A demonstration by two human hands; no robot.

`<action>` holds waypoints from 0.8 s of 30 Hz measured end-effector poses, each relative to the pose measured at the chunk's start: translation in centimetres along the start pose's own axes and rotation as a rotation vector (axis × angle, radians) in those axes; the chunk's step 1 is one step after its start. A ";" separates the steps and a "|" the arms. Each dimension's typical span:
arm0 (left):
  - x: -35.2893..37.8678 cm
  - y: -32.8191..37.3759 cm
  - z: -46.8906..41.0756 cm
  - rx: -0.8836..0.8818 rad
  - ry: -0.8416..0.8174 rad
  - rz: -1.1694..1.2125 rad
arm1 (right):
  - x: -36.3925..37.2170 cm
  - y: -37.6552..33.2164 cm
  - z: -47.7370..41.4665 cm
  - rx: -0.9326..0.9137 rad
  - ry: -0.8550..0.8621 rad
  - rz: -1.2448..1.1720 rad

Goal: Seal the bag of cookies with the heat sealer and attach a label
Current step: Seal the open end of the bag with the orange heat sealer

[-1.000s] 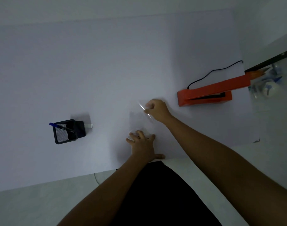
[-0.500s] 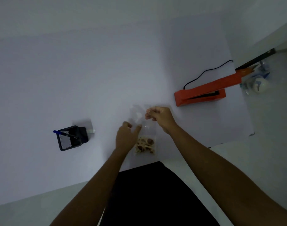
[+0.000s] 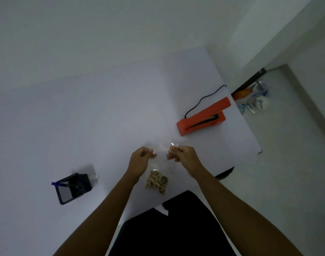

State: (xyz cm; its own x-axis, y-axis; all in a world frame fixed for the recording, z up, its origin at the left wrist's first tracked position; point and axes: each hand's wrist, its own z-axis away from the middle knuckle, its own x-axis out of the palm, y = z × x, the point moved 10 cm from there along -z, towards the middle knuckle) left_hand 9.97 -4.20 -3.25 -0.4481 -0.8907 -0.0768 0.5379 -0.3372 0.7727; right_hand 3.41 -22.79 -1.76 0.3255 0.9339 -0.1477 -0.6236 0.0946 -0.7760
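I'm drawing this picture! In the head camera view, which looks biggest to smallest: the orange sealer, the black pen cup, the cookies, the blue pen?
1. Orange heat sealer
2. Black mesh pen cup, though it sits nearer the camera, so it's close
3. Pile of tan cookies in the clear plastic bag
4. Blue pen

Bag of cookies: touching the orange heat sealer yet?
Apart. The head view shows the bag of cookies held by the left hand and right hand, with bare white table between it and the heat sealer.
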 end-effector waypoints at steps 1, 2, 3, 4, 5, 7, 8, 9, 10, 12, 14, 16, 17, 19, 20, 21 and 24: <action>0.8 0.3 0.1 -0.008 -0.005 0.015 | -0.9 -0.3 0.0 -0.007 0.016 -0.005; 1.7 0.6 0.2 -0.015 -0.011 0.031 | -1.8 -0.5 0.0 -0.014 0.026 -0.006; 2.7 0.8 0.2 -0.023 -0.020 0.043 | -2.7 -0.5 -0.2 -0.018 0.031 0.000; 3.7 1.1 0.1 -0.029 -0.028 0.056 | -3.8 -0.5 -0.4 -0.019 0.031 0.009; 4.8 1.4 0.0 -0.038 -0.033 0.070 | -4.9 -0.4 -0.7 -0.017 0.029 0.019; 7.3 1.8 -0.4 -0.058 -0.032 0.105 | -7.2 -0.1 -1.4 -0.011 0.021 0.023; 8.6 1.9 -0.6 -0.070 -0.030 0.121 | -8.5 -0.1 -1.7 -0.009 0.017 0.023; 9.9 1.9 -0.8 -0.083 -0.030 0.137 | -9.7 -0.1 -2.1 -0.008 0.012 0.024; 11.3 2.0 -1.1 -0.097 -0.030 0.152 | -11.0 -0.1 -2.5 -0.007 0.010 0.024; 13.9 2.0 -1.6 -0.117 -0.025 0.170 | -13.4 -0.2 -3.4 -0.001 0.009 0.020; 16.6 2.6 -2.3 -0.131 -0.010 0.185 | -16.1 -0.2 -4.4 0.007 0.004 0.018; 18.8 3.3 -2.8 -0.142 0.009 0.208 | -18.3 -0.1 -5.5 0.015 -0.010 0.020; 19.8 3.6 -3.0 -0.148 0.022 0.221 | -19.2 -0.1 -6.0 0.015 -0.017 0.024; 21.6 4.2 -3.4 -0.163 0.053 0.250 | -20.8 -0.3 -7.1 0.015 -0.034 0.036; 22.3 4.3 -3.5 -0.171 0.071 0.264 | -21.4 -0.5 -7.6 0.017 -0.042 0.042; 22.9 4.3 -3.7 -0.181 0.089 0.274 | -21.8 -0.7 -8.1 0.017 -0.046 0.046; 24.5 4.1 -4.3 -0.224 0.140 0.292 | -22.9 -1.1 -9.4 0.019 -0.046 0.030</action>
State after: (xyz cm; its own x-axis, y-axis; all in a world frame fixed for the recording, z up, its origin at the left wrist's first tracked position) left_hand 4.30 -28.76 -4.66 -0.1594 -0.9868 0.0284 0.7777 -0.1078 0.6193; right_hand 3.29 -47.49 -3.29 0.2737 0.9512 -0.1424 -0.6460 0.0721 -0.7600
